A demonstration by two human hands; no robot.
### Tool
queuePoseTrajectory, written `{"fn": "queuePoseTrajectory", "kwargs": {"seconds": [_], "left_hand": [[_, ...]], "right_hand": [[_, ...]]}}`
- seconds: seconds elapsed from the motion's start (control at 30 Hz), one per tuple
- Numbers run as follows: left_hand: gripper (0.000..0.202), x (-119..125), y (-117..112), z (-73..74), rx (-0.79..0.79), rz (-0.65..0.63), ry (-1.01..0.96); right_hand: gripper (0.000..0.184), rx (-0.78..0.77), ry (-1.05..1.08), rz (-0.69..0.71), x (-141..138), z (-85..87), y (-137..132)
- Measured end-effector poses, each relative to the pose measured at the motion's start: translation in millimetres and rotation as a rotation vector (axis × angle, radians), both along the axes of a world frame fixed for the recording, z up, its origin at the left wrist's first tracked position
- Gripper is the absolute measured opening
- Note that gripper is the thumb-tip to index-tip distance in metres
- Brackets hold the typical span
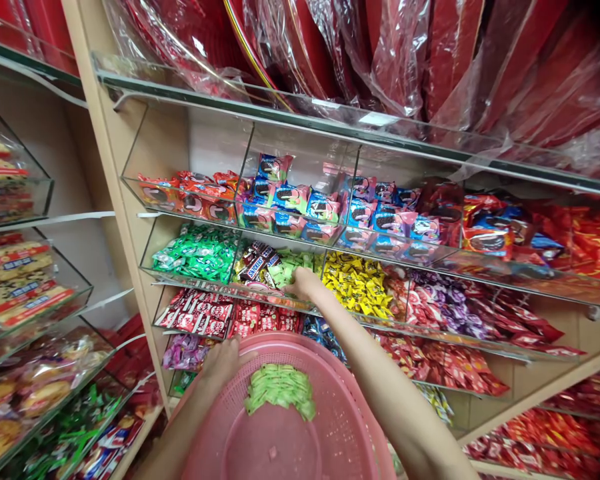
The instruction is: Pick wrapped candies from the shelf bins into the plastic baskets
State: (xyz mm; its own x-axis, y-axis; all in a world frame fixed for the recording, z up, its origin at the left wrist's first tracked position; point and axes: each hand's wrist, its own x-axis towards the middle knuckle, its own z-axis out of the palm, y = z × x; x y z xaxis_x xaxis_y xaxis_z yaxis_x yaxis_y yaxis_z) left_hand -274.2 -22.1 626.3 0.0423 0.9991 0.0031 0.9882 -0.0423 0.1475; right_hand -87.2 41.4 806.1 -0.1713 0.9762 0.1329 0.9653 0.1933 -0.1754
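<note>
Near basket (273,457): cut off by the lower edge. Left hand (223,361), at its rim: fingers blurred. Right hand (304,285): fingertips partly hidden, grip undetermined. Green packets (280,390) inside basket: print illegible. Far red packages (453,57): cut off above.

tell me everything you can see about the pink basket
The pink basket is round and looks plastic, with perforated wall and round base. Its open top faces the camera, in front of the shelving. The left hand holds its far-left rim; light-green wrapped packets lie inside, toward the far side.
</note>
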Motion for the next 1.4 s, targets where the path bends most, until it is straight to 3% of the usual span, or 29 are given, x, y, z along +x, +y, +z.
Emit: {"fn": "queuePoseTrajectory", "kwargs": {"seconds": [0.1,0.3,0.4,0.7,0.93,1.07,1.3,1.4], "left_hand": [[0.061,1,-2,4.2,-0.015,0.001,-0.011],[0.059,2,-2,7.8,-0.038,-0.005,-0.001],[0.059,1,-1,5.8,-0.026,-0.010,-0.001],[0.060,-1,0,2.9,-0.018,-0.014,-0.018],[0.062,-1,-1,1.5,0.001,-0.022,-0.013],[0.061,0,-1,1.4,-0.006,-0.018,-0.017],[0.060,1,-2,2.5,-0.022,-0.002,-0.045],[0.059,1,-2,3.8,-0.033,0.004,-0.053]], "right_hand": [[0.037,-0.053,-0.022,-0.042,3,1.8,-2],[0.025,-0.015,-0.014,-0.050,7,1.0,-7],[0.027,0.010,-0.012,-0.055,11,-2.0,-6],[0.046,0.090,0.045,0.060,22,-11.8,-10],[0.029,0.184,-0.080,0.092,19,-15.6,-20],[0.026,0.278,-0.158,0.179,18,-10.7,-22],[0.040,0.223,0.114,0.401,23,-18.1,-9],[0.046,0.264,0.238,0.378,24,-28.0,0]]}}
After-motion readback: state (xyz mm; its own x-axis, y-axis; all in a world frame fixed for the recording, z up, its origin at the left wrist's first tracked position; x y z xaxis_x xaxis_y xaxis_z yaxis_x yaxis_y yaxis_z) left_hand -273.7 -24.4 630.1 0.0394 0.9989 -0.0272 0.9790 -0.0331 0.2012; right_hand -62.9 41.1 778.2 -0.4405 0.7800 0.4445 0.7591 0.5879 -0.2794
